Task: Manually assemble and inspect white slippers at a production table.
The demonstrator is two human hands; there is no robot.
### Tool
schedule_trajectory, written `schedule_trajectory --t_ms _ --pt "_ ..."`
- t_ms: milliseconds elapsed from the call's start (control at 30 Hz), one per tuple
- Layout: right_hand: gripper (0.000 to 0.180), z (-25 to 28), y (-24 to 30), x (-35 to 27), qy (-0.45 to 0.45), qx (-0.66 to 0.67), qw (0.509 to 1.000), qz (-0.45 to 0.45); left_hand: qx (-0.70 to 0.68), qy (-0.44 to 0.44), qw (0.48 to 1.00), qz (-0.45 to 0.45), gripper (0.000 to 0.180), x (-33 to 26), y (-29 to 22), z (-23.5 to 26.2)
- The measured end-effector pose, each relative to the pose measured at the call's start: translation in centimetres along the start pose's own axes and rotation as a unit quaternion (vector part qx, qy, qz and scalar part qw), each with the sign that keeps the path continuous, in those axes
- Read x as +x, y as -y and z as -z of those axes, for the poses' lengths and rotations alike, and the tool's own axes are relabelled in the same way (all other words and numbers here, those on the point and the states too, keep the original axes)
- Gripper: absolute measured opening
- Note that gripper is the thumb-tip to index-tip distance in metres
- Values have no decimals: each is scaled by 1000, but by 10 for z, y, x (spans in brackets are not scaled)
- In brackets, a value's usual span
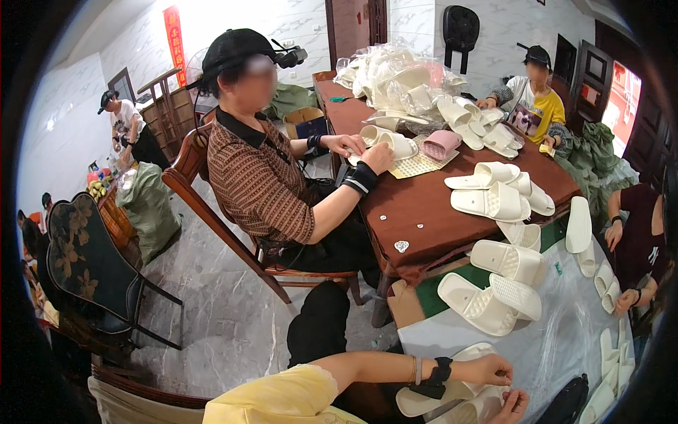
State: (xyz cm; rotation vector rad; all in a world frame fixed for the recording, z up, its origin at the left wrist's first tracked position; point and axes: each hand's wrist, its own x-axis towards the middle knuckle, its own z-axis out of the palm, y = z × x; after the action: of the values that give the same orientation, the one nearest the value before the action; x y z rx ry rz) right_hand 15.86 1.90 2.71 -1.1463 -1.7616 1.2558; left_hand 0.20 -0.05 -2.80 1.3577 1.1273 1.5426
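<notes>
My left hand (487, 369), with a black band at the wrist, reaches over a pair of cream slippers. Its thumb and fingers are pinched together at the tips. Just nearer to me, my right hand (511, 408) is also closed in a pinch, close to the left fingertips. Whatever lies between the fingers is too small to make out. One cream slipper (417, 401) lies partly under my left wrist, and another slipper (477, 410) is beside my right hand. Beyond them, more cream slippers (474, 302) overlap on the plastic-covered table (431, 338).
A seated co-worker (261, 169) handles a slipper at the brown-covered table (395, 219). Bagged slippers (388, 78) are heaped at its far end. Another person (540, 99) sits beyond, and one (639, 240) works at the right. A black object (568, 399) lies right of my hands.
</notes>
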Motion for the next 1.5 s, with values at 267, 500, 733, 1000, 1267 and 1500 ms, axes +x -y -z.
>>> schedule_trajectory --t_ms 267,500,733,1000,1267,1500 --pt "32 -2 1 1 -19 -26 999 43 -7 0 1000 5 17 0 0 0" --pt "32 -2 2 1 -8 -17 999 28 -8 13 1000 16 16 0 -4 2" --pt "31 -1 -3 1 11 -30 999 15 -19 4 1000 6 14 -2 1 0" --pt "31 0 -4 3 -3 -55 998 32 43 7 999 18 16 -2 -2 1" --pt "26 0 -18 14 -10 36 999 -25 37 10 999 35 13 4 -4 3" --pt "21 3 -29 11 -8 -5 1000 -9 5 23 997 74 11 -1 -11 4"
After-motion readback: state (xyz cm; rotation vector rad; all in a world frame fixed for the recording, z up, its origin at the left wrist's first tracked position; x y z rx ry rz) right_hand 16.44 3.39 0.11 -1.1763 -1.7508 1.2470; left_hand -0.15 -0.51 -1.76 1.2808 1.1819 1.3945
